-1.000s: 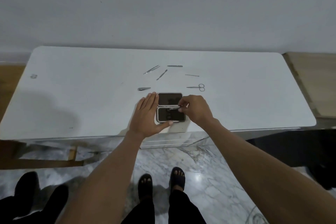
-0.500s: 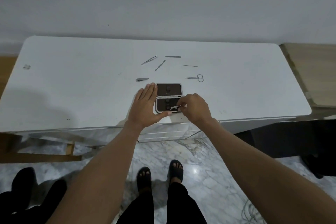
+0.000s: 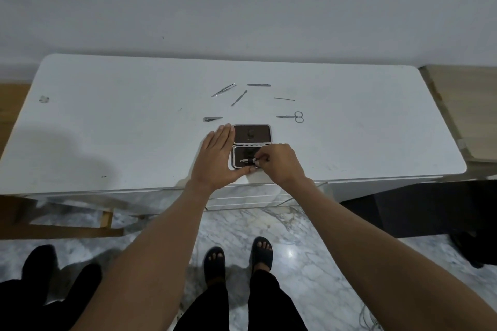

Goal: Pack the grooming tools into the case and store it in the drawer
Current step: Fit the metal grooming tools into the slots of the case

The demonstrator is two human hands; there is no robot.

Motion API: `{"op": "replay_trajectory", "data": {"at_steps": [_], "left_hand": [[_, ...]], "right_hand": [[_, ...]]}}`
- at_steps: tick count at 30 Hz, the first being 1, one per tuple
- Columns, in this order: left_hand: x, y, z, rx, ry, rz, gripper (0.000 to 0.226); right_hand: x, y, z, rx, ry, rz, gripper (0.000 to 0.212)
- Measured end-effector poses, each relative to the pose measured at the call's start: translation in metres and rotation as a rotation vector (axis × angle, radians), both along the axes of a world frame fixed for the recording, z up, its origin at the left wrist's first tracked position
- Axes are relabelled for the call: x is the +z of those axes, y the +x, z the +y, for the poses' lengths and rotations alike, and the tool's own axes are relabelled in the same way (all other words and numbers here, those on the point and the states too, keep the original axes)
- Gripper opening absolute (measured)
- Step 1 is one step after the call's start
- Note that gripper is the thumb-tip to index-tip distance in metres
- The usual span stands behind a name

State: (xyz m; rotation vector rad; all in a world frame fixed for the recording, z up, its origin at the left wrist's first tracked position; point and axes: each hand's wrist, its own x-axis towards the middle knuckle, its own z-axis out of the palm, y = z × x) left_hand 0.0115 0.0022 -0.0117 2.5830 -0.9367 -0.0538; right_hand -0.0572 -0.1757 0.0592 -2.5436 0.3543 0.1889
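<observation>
Your left hand is lying flat, fingers extended, bracing the open case at the table's near edge. Your right hand is pinching a clipper in its near half.

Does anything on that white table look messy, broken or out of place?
Nothing looks broken or spilled. Six loose tools, including the scissors and tweezers, lie scattered at odd angles beyond the open case. A small smudge-like mark sits near the table's far left corner; I cannot tell what it is.
</observation>
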Motion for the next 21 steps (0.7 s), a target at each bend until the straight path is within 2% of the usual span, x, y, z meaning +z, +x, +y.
{"op": "replay_trajectory", "data": {"at_steps": [7,15,21], "left_hand": [[-0.001,-0.001,0.000,0.007,-0.029,-0.017,0.123],[-0.001,-0.001,0.000,0.026,-0.011,-0.001,0.121],[-0.004,0.000,-0.002,0.024,-0.011,-0.019,0.120]], "right_hand": [[0.008,0.006,-0.012,0.016,0.005,-0.004,0.016],[0.012,0.030,-0.070,-0.448,-0.054,-0.164,0.017],[0.001,0.049,-0.097,-0.552,0.003,-0.169,0.021]]}}
